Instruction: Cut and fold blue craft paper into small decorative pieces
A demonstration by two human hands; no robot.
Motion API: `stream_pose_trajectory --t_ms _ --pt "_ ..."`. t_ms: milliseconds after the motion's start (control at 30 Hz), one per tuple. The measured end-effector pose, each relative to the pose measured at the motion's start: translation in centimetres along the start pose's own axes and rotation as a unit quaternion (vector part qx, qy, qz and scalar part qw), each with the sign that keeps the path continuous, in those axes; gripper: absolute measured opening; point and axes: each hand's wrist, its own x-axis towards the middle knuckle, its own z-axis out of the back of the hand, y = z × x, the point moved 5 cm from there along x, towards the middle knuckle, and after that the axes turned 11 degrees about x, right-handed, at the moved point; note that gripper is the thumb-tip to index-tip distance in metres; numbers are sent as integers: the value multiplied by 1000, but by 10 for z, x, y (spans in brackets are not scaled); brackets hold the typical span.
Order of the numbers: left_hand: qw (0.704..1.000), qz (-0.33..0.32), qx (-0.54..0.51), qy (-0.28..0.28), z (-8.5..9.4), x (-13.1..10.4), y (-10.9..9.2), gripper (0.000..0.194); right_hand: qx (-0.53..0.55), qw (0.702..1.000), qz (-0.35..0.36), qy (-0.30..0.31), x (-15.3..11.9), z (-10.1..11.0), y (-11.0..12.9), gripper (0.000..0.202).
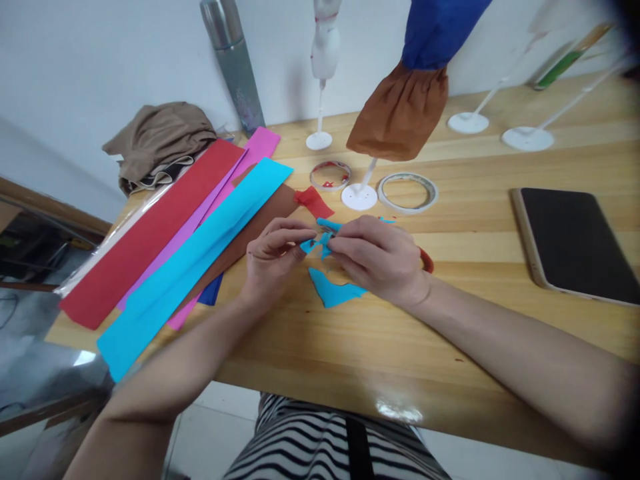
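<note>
My left hand pinches one end of a small light-blue piece of crepe paper, just above the table. My right hand grips the same crumpled piece between its fingertips, close to the left fingers. Below them lies a curved light-blue paper scrap, flat on the wood. A red loop, perhaps a scissors handle, shows from behind my right hand; the rest of it is hidden. A red paper scrap lies just beyond my fingers.
Strips of red, pink and light-blue crepe paper overlap at left, near a brown cloth and a bottle. Behind stand a tape roll, a white mannequin and one in a brown skirt. A tablet lies right.
</note>
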Motion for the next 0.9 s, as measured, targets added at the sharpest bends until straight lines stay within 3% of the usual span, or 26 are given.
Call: stream_pose_trajectory --t_ms 100,200,267,400,600,733,900 --pt "999 32 -10 -5 -1 1 -7 10 50 998 -38 -1 5 3 2 21" --pt "993 120 -18 2 -5 0 -11 10 129 982 -137 -6 10 2 2 19" --pt "986 166 -31 11 -7 -1 -11 18 172 957 -232 -25 11 1 -2 17" --pt "967 244 -73 29 -11 -4 -2 22 264 874 -404 -51 6 -7 -11 26" --pt "937 306 -162 57 -14 -5 1 37 400 787 -467 -49 6 -20 -15 46" --pt "934 311 -163 65 -15 -5 -1 46 409 767 -494 -35 0 -26 -19 45" --pt "946 299 -114 59 -15 -5 0 42 430 742 -513 -35 -6 -30 -22 47"
